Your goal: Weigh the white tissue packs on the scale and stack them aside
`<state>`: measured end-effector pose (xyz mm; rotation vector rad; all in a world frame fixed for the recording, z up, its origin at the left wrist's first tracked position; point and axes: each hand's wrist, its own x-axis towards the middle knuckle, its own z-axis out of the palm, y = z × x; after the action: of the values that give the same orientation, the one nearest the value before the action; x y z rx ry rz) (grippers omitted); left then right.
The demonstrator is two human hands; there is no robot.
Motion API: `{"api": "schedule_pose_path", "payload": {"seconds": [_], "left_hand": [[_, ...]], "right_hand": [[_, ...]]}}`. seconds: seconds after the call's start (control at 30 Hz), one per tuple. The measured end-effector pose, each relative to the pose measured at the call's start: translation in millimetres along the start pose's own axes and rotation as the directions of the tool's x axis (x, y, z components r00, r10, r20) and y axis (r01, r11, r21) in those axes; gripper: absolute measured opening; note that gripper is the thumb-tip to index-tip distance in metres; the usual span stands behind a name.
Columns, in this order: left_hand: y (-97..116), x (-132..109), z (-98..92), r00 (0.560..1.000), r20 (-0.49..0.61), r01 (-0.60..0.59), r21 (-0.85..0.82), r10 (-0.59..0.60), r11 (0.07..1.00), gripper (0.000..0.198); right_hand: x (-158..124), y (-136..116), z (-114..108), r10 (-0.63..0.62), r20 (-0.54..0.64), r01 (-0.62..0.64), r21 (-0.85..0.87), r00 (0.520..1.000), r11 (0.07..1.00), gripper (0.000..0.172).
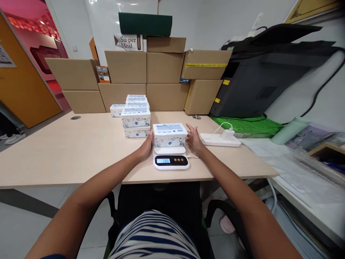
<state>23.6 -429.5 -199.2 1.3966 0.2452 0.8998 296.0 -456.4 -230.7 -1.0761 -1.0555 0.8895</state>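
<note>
On a pale desk (81,154), tissue pack (170,135) atop scale (171,162), right fingers (192,129) spread, hold of left fingers (150,136) unclear, cartons (125,68) behind.

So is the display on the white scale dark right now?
No, the display on the white scale is lit and shows digits.

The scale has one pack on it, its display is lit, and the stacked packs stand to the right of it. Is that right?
Not quite: the stacked packs stand to the left of the scale, not the right, as the head view shows. The rest holds: one pack sits on the scale, and the display is lit.
</note>
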Motion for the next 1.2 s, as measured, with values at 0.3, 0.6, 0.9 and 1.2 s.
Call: {"api": "schedule_pose_path", "payload": {"seconds": [0.3, 0.6, 0.9, 1.2], "left_hand": [[2.9, 0.6, 2.1, 1.000, -0.017, 0.017, 0.004, -0.017, 1.000, 0.070], [-5.0, 2.7, -13.8, 0.973, -0.225, 0.102, 0.197, -0.056, 0.975, 0.082], [-9.9, 7.6, -19.4, 0.919, -0.391, 0.158, 0.250, -0.050, 0.955, 0.084], [0.1, 7.1, -13.9, 0.842, -0.538, 0.184, 0.209, -0.044, 0.960, 0.078]], "right_hand": [[-1.1, -2.5, -0.8, -0.006, 0.027, 0.008, -0.043, 1.000, 0.999, 0.106], [7.7, 2.5, -10.6, -0.009, -0.050, 0.005, -0.090, 0.999, 0.996, 0.110], [8.7, 2.3, -11.6, 0.008, -0.068, -0.014, -0.094, 0.998, 0.995, 0.113], [10.2, 4.7, -13.5, 0.012, -0.110, -0.022, -0.092, 0.994, 0.996, 0.113]]}}
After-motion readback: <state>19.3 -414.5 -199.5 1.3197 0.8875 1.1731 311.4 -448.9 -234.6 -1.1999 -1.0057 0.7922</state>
